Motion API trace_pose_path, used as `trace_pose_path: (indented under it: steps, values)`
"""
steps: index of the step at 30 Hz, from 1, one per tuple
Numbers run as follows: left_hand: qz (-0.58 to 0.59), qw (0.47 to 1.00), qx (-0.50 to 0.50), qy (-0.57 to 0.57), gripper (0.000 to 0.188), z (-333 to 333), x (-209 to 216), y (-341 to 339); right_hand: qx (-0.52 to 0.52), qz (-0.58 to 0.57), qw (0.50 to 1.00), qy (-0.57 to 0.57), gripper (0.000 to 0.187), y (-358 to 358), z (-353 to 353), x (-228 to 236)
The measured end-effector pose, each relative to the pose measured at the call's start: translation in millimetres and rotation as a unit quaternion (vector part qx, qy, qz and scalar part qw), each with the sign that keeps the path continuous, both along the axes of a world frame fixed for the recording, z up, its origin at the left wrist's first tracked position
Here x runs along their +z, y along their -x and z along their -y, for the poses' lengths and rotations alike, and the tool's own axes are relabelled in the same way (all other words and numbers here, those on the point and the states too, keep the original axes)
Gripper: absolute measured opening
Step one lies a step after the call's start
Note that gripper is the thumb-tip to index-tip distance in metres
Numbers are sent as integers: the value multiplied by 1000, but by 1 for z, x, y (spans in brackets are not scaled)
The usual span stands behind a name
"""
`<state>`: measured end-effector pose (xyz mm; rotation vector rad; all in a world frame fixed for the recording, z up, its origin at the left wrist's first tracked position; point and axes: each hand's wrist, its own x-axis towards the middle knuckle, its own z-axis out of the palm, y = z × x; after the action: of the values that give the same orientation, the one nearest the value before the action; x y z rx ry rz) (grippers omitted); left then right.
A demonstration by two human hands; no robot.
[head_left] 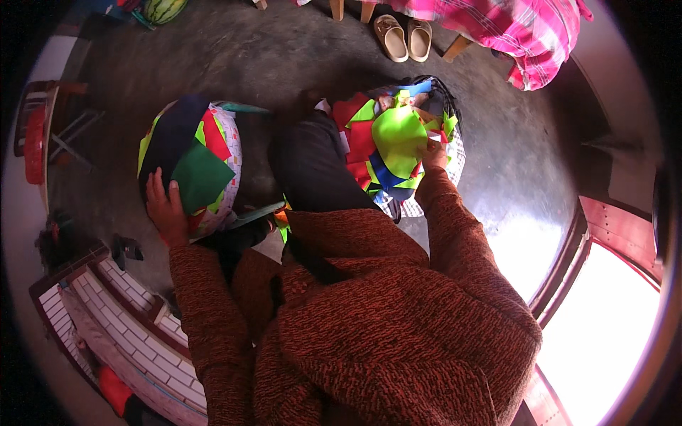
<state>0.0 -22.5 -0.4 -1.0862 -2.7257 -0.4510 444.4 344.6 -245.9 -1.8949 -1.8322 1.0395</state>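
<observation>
My left hand [167,209] lies with its fingers apart on the near edge of a heap of cloth pieces, touching a dark green piece [201,176] and a navy piece [170,138]. That heap fills a round, pale patterned container [229,135]. On the right, my right hand [433,157] is closed at the edge of a second heap, its fingertips partly hidden. A small white and red scrap [437,136] shows at the fingers. Beside them lies a large lime-green piece [399,140], with red cloth [361,140] and blue cloth [383,172] around it in a checked bag [412,207].
My dark-clothed leg [312,167] is between the two heaps. Tan clogs [403,39] stand on the dark floor ahead, near a pink plaid cloth [497,25]. A watermelon [163,10] is at the far left. A bright doorway [604,334] opens at the right.
</observation>
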Motion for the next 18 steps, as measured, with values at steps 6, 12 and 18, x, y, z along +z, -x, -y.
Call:
trace_pose_path:
  steps: [6,12,18]
  values:
    - [-9,1000,12,1,43,1,0,-3,-7,30,1000,3,37,5,-3,2]
    - [3,1000,14,-13,43,-2,7,-10,20,-107,994,-33,32,-4,-4,6]
    - [9,1000,13,-12,46,-1,5,-11,-13,-437,898,-51,18,-1,-8,94]
